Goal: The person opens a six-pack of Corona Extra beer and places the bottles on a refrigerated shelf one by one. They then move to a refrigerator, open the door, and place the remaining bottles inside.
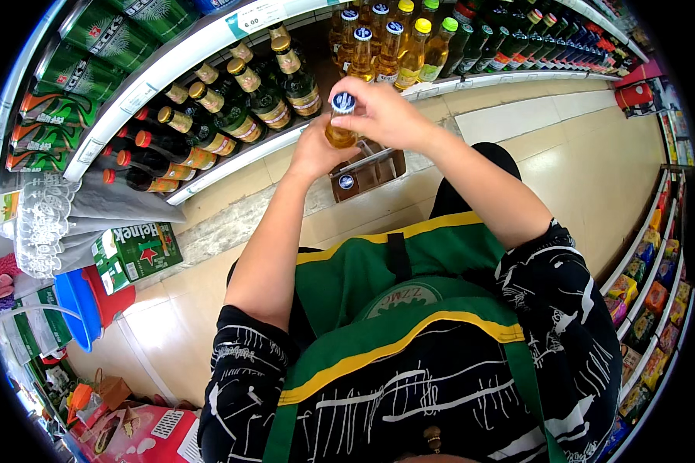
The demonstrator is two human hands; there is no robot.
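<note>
Both hands hold one glass bottle [340, 136] of amber drink with a blue-and-white crown cap. My left hand [313, 147] wraps around its body from the left. My right hand [385, 113] grips it near the neck, fingers around the cap. Below them a brown divided bottle carrier [391, 168] stands on the floor by the shelf. One blue-capped bottle [346, 182] sits in its near left compartment; my hands hide part of the carrier. Just beyond my hands, similar blue-capped bottles [361, 55] stand on the low shelf.
Dark gold-capped bottles [255, 95] fill the shelf at left, beside yellow- and green-capped bottles [412, 55]. Green beer cans [101, 43] sit on the shelf above. A Heineken carton [139, 252] and blue and red basins [78, 307] are on the left floor. Packaged goods [651, 295] line shelves at right.
</note>
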